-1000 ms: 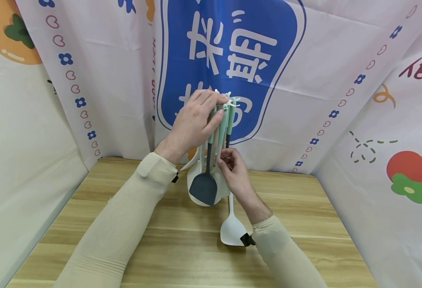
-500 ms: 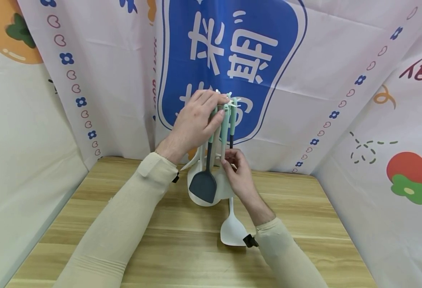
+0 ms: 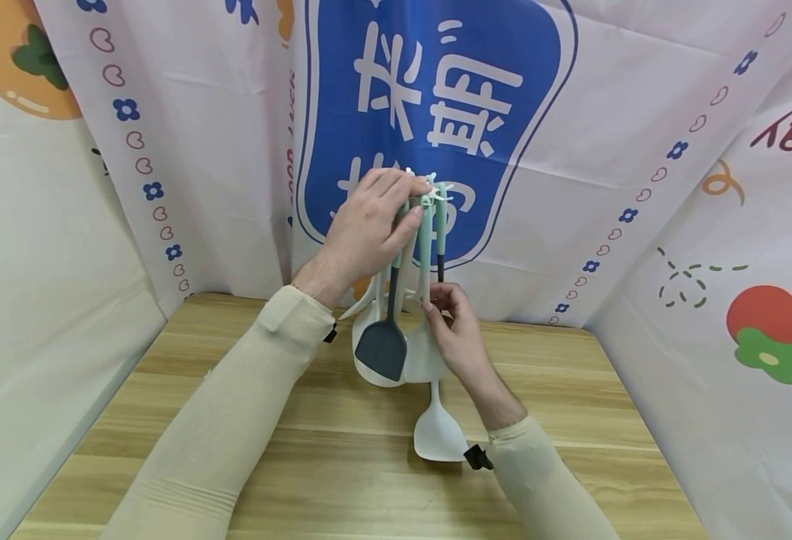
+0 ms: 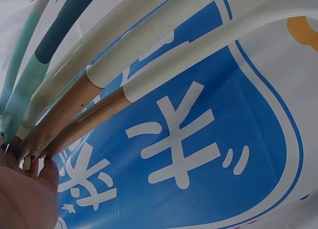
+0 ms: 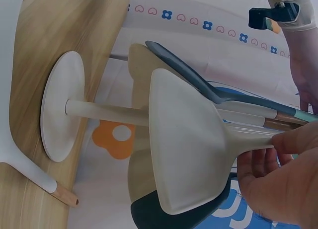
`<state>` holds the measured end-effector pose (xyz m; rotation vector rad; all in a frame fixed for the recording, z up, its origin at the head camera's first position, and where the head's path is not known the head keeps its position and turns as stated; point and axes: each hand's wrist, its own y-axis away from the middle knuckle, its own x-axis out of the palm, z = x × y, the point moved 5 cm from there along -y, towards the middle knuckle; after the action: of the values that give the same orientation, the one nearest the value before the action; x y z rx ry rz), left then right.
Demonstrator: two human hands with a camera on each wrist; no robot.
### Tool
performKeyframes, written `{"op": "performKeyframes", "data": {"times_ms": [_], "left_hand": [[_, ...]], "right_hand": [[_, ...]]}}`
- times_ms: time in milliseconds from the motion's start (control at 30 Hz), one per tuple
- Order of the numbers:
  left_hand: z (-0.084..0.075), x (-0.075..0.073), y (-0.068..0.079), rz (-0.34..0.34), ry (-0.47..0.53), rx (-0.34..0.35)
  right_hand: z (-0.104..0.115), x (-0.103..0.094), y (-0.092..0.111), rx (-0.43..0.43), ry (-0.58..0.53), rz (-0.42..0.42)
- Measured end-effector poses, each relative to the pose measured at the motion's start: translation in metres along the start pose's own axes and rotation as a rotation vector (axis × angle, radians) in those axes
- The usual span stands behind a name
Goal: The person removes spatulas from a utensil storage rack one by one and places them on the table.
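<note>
A utensil stand with a round white base (image 5: 54, 124) and a post bears several hanging utensils. My left hand (image 3: 367, 215) grips its top among the handle ends, thumb beside the green handles. My right hand (image 3: 457, 326) pinches the neck of a white turner (image 5: 186, 139) with a green handle, which hangs from the stand by its top end. Just left of it hangs a dark turner (image 3: 381, 349) with a green handle. Other handles, some wooden (image 4: 62, 114), cluster under my left hand, partly hidden by it.
Another white turner (image 3: 439, 435) with a wooden handle lies on the wooden table (image 3: 328, 465), in front of the stand and near my right wrist. A printed cloth (image 3: 538, 225) hangs close behind the stand, with more cloth at both sides.
My right hand has shifted a little right and down, swinging the white turner's lower end right, away from the dark one. The left hand stays on the stand's top.
</note>
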<state>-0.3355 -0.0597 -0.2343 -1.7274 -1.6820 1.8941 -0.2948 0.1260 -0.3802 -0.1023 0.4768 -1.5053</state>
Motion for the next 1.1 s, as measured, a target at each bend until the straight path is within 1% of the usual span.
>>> {"op": "performKeyframes", "data": {"times_ms": [200,367,733,867,1100], "left_hand": [[-0.001,-0.001,0.000,0.002,-0.001,-0.002],[-0.001,-0.001,0.001,0.001,0.002,-0.004],[-0.001,-0.001,0.001,0.005,0.004,-0.014],[-0.001,-0.001,0.001,0.004,0.004,-0.016],[-0.001,-0.001,0.001,0.006,0.004,-0.020]], "right_hand": [[0.002,-0.002,0.003,-0.009,0.011,0.005],[0.003,-0.005,0.006,-0.013,-0.008,0.009],[0.004,-0.012,0.009,0.015,-0.031,-0.012],[0.005,-0.013,0.011,0.033,-0.052,-0.005],[0.004,-0.014,0.015,0.040,-0.113,0.001]]}}
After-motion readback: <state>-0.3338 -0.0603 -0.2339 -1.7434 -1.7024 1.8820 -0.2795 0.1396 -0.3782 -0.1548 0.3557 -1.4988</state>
